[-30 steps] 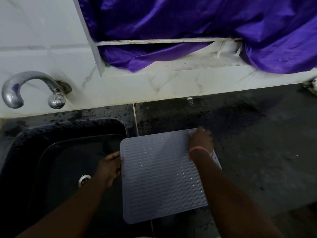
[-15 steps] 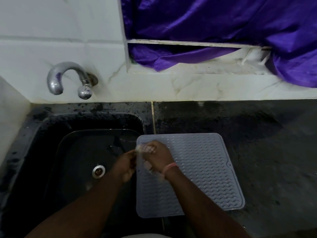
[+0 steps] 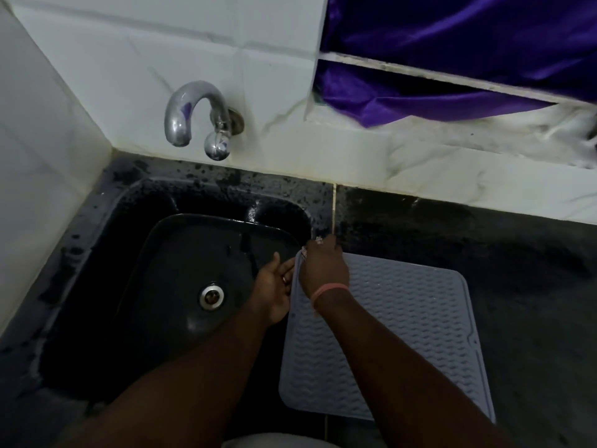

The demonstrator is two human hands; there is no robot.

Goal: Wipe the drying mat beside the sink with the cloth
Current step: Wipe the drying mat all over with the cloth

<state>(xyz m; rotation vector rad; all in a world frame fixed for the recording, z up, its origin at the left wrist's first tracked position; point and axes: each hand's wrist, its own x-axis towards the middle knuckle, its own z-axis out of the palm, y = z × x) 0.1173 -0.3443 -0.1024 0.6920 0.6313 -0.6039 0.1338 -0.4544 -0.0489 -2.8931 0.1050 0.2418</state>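
Note:
A pale grey ribbed drying mat (image 3: 397, 334) lies on the dark counter right of the black sink (image 3: 181, 286). My right hand (image 3: 323, 270) presses down at the mat's far left corner, closed over a small pale cloth (image 3: 315, 243) that peeks out past the fingertips. A pink band circles that wrist. My left hand (image 3: 274, 289) holds the mat's left edge from the sink side, fingers curled around the rim.
A chrome tap (image 3: 197, 118) juts from the white tiled wall above the sink. The sink drain (image 3: 211, 296) sits in the basin's middle. Purple fabric (image 3: 452, 59) hangs over a ledge at the upper right. Dark counter (image 3: 523, 279) stretches right of the mat.
My right hand with the cloth swept from the mat's far right corner leftward, then up to the far left corner. My left hand kept its hold on the left edge. The view shifted left.

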